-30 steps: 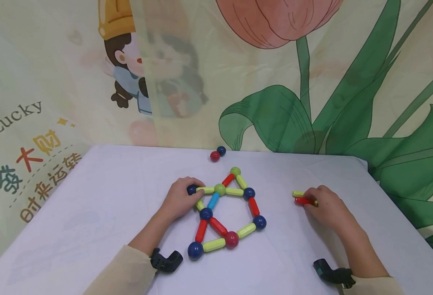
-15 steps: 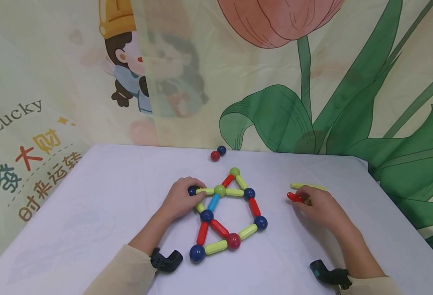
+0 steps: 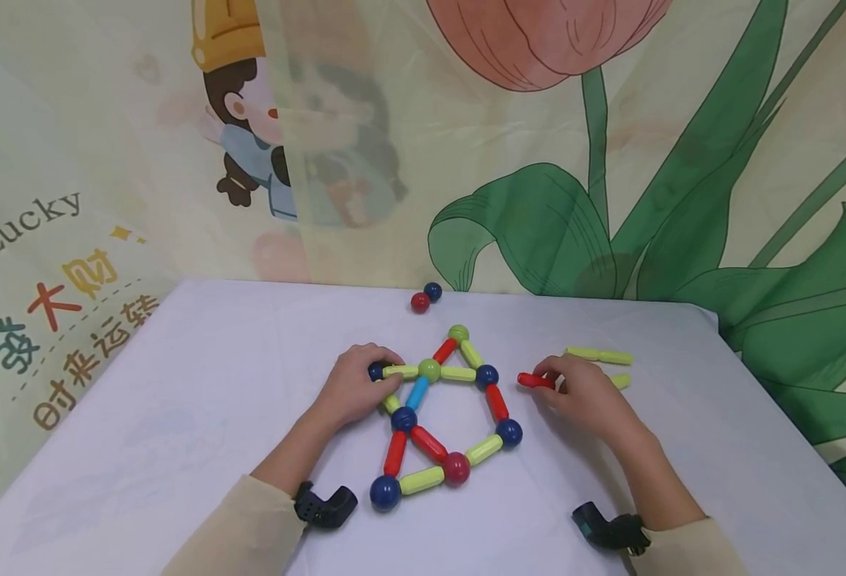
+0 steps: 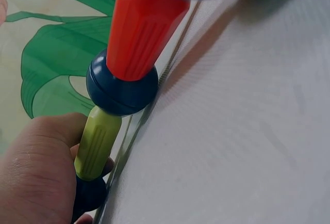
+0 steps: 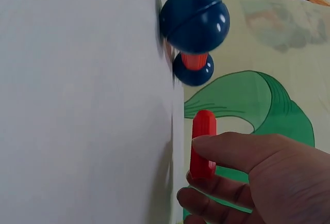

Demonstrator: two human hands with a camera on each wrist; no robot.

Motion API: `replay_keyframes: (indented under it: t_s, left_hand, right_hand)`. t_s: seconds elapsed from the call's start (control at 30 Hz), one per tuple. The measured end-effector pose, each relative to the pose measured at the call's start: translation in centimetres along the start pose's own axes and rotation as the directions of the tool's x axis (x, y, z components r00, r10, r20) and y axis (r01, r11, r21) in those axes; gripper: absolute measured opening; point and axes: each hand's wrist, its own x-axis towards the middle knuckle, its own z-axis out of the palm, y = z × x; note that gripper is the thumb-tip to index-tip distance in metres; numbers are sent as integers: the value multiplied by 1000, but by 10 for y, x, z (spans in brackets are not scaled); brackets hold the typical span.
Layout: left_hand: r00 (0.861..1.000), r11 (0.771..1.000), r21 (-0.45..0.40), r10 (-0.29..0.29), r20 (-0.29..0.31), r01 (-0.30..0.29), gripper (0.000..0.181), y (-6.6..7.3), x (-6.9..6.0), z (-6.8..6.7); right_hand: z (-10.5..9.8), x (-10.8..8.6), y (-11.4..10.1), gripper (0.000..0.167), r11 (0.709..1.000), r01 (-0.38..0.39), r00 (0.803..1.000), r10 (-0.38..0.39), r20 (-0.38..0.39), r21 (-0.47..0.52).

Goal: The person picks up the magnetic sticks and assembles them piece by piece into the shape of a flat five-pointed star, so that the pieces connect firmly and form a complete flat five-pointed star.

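A frame of magnetic rods and balls (image 3: 428, 458) lies on the white table. My left hand (image 3: 347, 390) grips the frame's left corner, fingers about a blue ball (image 3: 376, 371) joined to yellow-green rods. The left wrist view shows the thumb beside a yellow-green rod (image 4: 98, 144), with the blue ball (image 4: 88, 195) partly hidden by the hand. Right of the frame, my right hand (image 3: 592, 396) pinches a red rod (image 3: 536, 381) between thumb and fingers. That red rod (image 5: 204, 146) points towards the frame, apart from its nearest blue balls (image 3: 487, 377).
Yellow-green rods (image 3: 599, 355) lie beyond my right hand, another (image 3: 620, 382) partly behind it. Near the table's back edge, a loose red ball (image 3: 420, 302) touches a blue ball (image 3: 432, 292). A printed cloth (image 3: 365, 256) hangs behind the table.
My right hand has moved left with the red rod, away from the yellow-green rods, which now show more. The left hand keeps its hold on the corner; the frame has barely shifted.
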Motion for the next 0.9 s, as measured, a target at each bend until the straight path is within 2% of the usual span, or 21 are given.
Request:
replay_keyframes:
  t_s: [0.3,0.9]
  left_hand:
    - [1000,1000,1,8,0,-8,22,-1,1,1]
    - [1000,1000,6,11,-3,-11,21,-1,1,0]
  right_hand:
    - [7,8,-15,30,1000,17,1000,-17,10,-9]
    - [11,10,-17,28,1000,-13,999,13,32,2]
